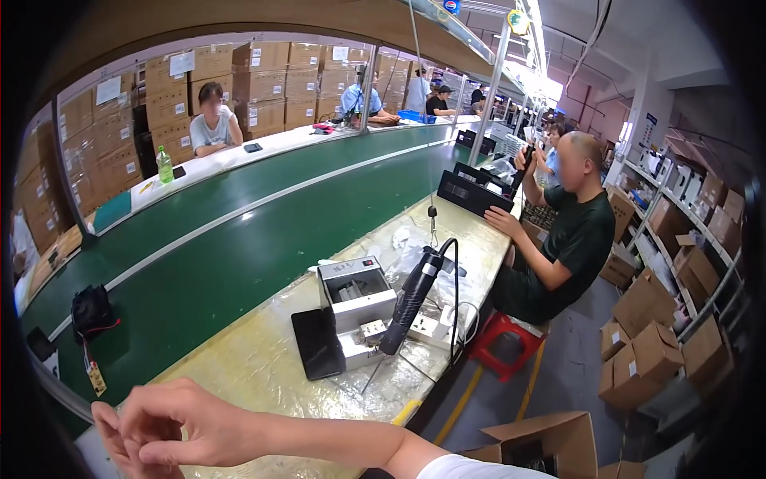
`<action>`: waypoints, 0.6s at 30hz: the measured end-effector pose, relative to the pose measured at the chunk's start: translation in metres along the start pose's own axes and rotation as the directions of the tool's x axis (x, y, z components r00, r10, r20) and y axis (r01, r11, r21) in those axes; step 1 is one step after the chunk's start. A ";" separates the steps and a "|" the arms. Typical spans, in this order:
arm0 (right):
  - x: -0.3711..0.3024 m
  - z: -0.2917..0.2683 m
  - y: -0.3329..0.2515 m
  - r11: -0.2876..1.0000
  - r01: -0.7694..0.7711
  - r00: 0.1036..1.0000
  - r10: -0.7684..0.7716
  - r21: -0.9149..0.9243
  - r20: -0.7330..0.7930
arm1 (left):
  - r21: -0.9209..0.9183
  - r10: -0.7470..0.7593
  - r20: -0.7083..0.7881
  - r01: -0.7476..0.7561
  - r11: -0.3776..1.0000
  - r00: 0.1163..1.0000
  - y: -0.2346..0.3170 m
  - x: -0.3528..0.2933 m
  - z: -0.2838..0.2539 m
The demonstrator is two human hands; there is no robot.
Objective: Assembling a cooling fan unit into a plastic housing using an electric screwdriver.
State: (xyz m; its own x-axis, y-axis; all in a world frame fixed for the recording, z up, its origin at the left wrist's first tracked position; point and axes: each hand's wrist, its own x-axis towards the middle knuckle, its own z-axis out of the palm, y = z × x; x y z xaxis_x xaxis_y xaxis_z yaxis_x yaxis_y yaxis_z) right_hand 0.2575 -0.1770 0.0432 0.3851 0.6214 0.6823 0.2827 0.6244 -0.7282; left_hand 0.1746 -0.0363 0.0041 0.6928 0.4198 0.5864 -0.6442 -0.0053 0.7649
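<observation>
Where the right hand (187, 405) meets the left hand (113, 447): fingers bent close together; whether either grip pinches something small, I cannot tell;
Small board (96, 378): on the green belt (263, 263), just beyond both hands; likely light, stiff, fragile; best held by its edges;
Black bundle (92, 311): beside the board; probably soft; support beneath, sparing the wires (86, 348)

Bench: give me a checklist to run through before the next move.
1. Right hand empty: cannot tell; its fingers are curled.
2. Small board wired to black pouch: ok, wires appear to join them.
3. Driver hung up: ok, no hand on it.
4. Grey box switched on: cannot tell.
5. Bench bare: not ok; black slab, grey box on it.
</observation>
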 end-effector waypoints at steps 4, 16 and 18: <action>0.005 0.009 0.002 0.997 0.077 0.997 -0.077 0.004 -0.021 | -0.004 -0.228 0.027 0.228 0.974 0.973 0.013 0.000 -0.028; 0.000 0.012 0.008 0.988 0.150 0.987 -0.152 -0.037 -0.051 | -0.206 -0.140 0.180 0.177 0.962 0.973 0.021 -0.003 -0.006; -0.002 0.012 0.007 0.978 0.194 0.979 -0.199 -0.074 -0.054 | -0.164 -0.076 0.115 0.095 0.982 0.990 0.019 -0.004 0.000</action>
State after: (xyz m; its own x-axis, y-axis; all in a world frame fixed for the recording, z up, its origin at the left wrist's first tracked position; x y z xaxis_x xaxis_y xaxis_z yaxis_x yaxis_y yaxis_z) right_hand 0.2482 -0.1680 0.0378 0.3683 0.4584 0.8088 0.4165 0.6964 -0.5844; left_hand 0.1595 -0.0378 0.0160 0.7726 0.3115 0.5532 -0.6201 0.1836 0.7627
